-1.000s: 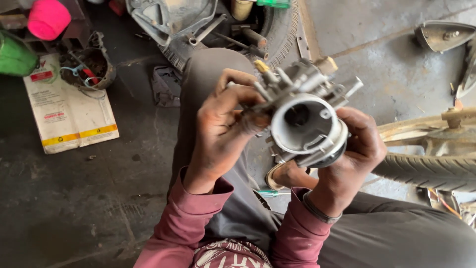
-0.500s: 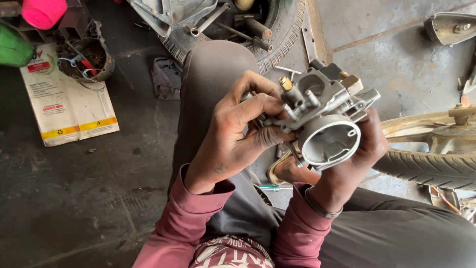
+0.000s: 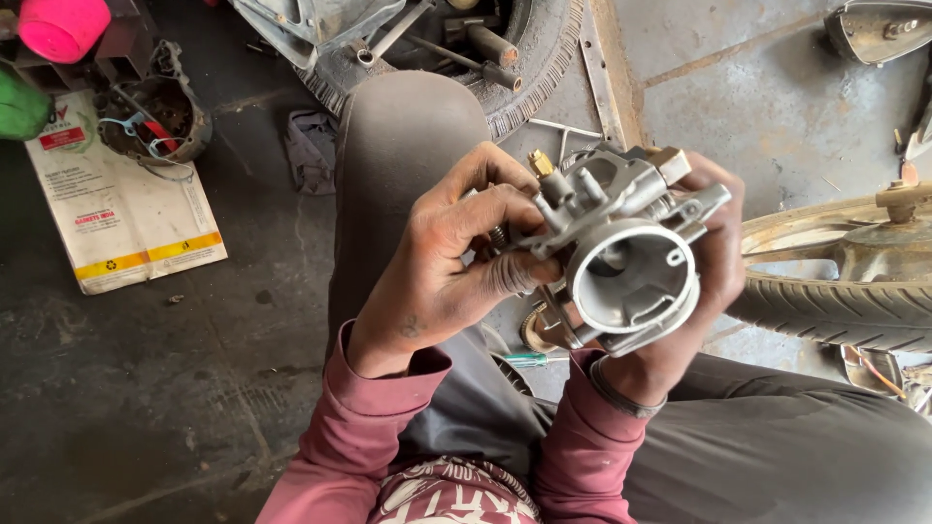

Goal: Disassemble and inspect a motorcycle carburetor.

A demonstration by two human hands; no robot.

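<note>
A grey metal carburetor (image 3: 621, 257) sits above the person's lap, round bore facing the camera. The left hand (image 3: 442, 267) curls closed around its left side; the right hand (image 3: 704, 291) cups and grips it from behind. A motorcycle tyre (image 3: 835, 311) lies just beside.

We count two hands, the left hand (image 3: 442, 267) and the right hand (image 3: 704, 291), and one grey metal carburettor (image 3: 616, 257) between them. We see two tyres, one worn tyre (image 3: 539, 73) lying flat and one wheel tyre (image 3: 835, 311) at the right. There is one pink cup (image 3: 63, 24), one printed sheet (image 3: 116, 213), one grey rag (image 3: 311, 150) and one green-handled screwdriver (image 3: 524, 359).
</note>
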